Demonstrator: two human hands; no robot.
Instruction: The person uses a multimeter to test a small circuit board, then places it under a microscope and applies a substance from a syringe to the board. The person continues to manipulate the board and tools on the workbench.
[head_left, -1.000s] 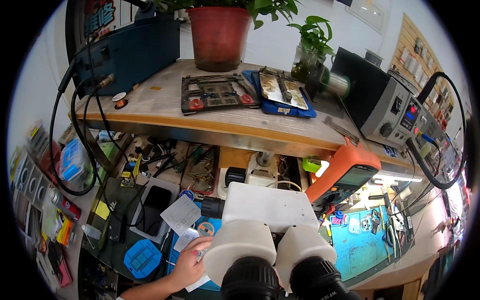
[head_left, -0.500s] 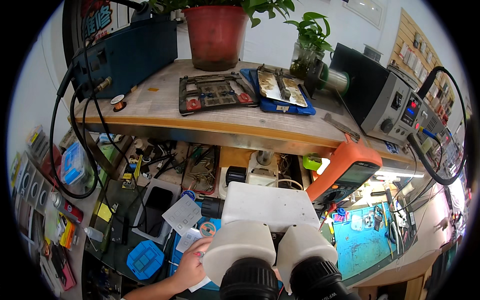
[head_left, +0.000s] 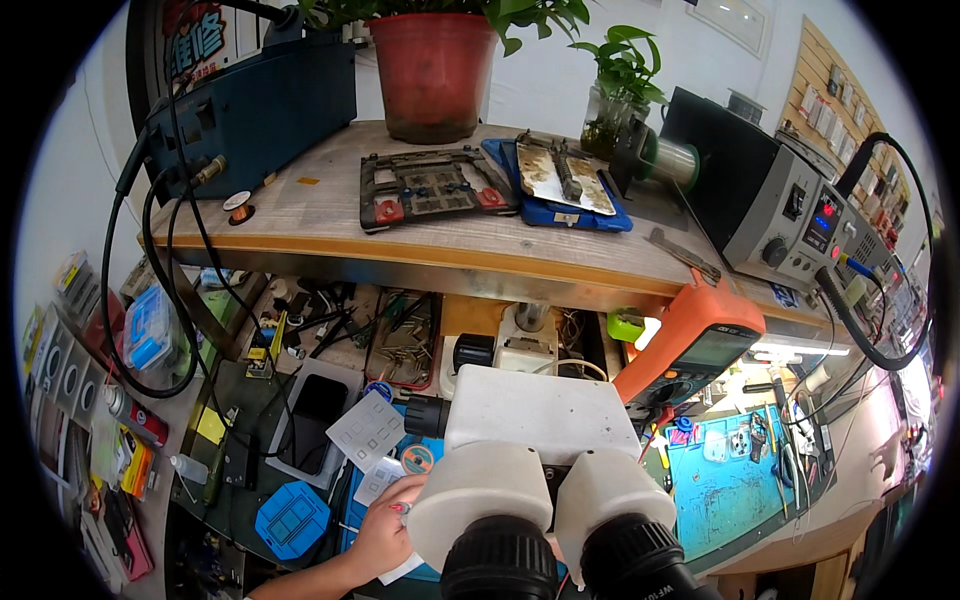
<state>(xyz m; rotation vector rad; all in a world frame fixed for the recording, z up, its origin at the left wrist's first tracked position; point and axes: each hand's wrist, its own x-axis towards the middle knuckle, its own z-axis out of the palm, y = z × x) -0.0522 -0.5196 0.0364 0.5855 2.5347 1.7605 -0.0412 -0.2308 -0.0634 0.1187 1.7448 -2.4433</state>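
A white stereo microscope [head_left: 535, 415] with black eyepieces stands in front of me and covers much of my work. My left hand [head_left: 385, 530] is at its left side, fingers curled and partly behind the microscope head; a small pink and grey bit shows at the fingers, too small to name. Under that hand lies a white piece of paper or cloth [head_left: 402, 568] on a blue mat. White sheets with printed squares [head_left: 368, 430] and an orange-rimmed disc [head_left: 416, 459] lie just beyond. Only a sliver of skin, perhaps my right hand [head_left: 556, 549], shows between the eyepieces.
Left of my hand are a blue octagonal tray [head_left: 291, 520] and a dark phone [head_left: 320, 398] on a clear case. An orange multimeter [head_left: 690, 350] leans at the right. A shelf [head_left: 300, 215] overhead carries board holders [head_left: 435, 187], a plant pot [head_left: 430, 75] and a soldering station [head_left: 800, 225].
The view has shifted very slightly. My left hand stays in nearly the same place beside the microscope.
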